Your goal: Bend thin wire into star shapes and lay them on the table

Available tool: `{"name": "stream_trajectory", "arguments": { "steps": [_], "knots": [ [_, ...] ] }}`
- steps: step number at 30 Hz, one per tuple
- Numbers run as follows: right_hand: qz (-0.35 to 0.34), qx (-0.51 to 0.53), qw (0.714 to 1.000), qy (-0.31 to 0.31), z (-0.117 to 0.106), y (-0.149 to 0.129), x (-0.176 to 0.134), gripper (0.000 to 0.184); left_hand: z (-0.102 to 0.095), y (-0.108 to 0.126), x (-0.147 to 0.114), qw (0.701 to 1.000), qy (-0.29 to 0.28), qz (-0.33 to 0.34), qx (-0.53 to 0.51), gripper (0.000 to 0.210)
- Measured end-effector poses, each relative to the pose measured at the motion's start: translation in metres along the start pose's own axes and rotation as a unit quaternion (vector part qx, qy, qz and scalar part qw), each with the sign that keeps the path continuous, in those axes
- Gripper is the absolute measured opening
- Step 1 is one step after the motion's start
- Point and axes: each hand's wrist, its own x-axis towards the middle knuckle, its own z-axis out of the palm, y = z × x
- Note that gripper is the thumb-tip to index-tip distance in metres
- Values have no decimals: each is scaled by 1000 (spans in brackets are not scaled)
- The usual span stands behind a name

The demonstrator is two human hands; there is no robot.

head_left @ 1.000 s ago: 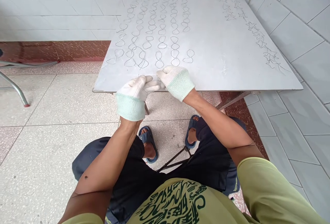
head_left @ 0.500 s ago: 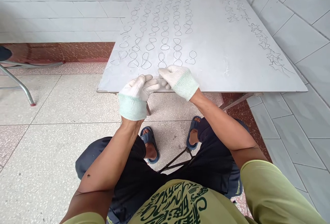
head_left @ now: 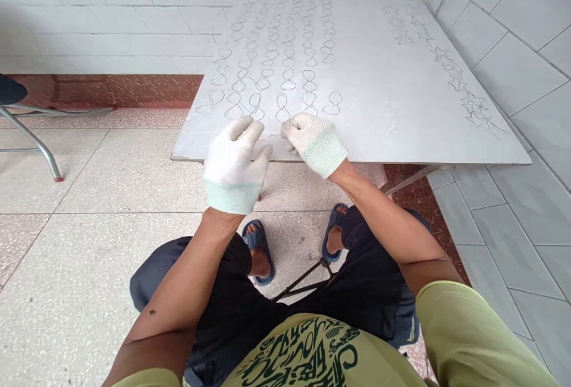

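My right hand (head_left: 307, 137), in a white glove with a pale green cuff, pinches a thin wire (head_left: 268, 138) over the front edge of the white table. A short curved length of the wire shows left of its fingertips; the rest is hidden. To the left, my left hand (head_left: 237, 158), gloved alike, is open with its fingers apart and slightly blurred. It appears to hold nothing. Just beyond the hands lie figure-eight wire shapes, among them one (head_left: 282, 107) behind the right hand and another (head_left: 332, 103) to its right.
The white tabletop (head_left: 370, 131) carries several rows of figure-eight wires. Star-shaped wires (head_left: 475, 110) lie along its right side. Tiled walls (head_left: 526, 66) border the table at the back and right. A metal-legged stool (head_left: 33, 137) stands on the floor at the left.
My left hand has come away from the right hand, its fingers spreading apart. My right hand stays nearly in place, still pinching. The view has shifted slightly.
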Motion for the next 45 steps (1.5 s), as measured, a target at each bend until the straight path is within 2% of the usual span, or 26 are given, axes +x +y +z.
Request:
{"name": "stream_trajectory", "arguments": {
  "steps": [2, 6, 10, 17, 24, 29, 35, 39, 45],
  "knots": [
    [-9, -2, 1000, 1, 2, -2, -3, 38, 2, -5, 2, 998, -13, 43, 42, 25],
    [-14, -2, 1000, 1, 8, -6, -11, 39, 4, -13, 6, 993, 9, 73, 92, 35],
    [-4, 23, 1000, -15, 14, -7, -13, 38, 1, -16, 9, 988, -12, 94, 118, 37],
    [77, 76, 994, -25, 19, -23, -14, 37, 2, -16, 13, 992, -16, 86, 93, 33],
    [62, 68, 996, 14, 26, -25, -20, 38, 7, -8, 5, 996, 26, 0, 84, 29],
    [42, 53, 997, 31, 31, -21, -21, 42, 4, 3, 5, 994, 32, -27, 97, 34],
    [57, 82, 993, 57, 37, -19, -21, 40, -1, 15, 2, 993, 27, -47, 102, 40],
    [68, 106, 990, 70, 43, -19, -21, 37, 3, 16, -1, 994, 34, -63, 85, 47],
    [78, 124, 987, 67, 48, -19, -16, 33, 12, 20, 3, 989, 69, -116, 56, 41]
  ]
}}
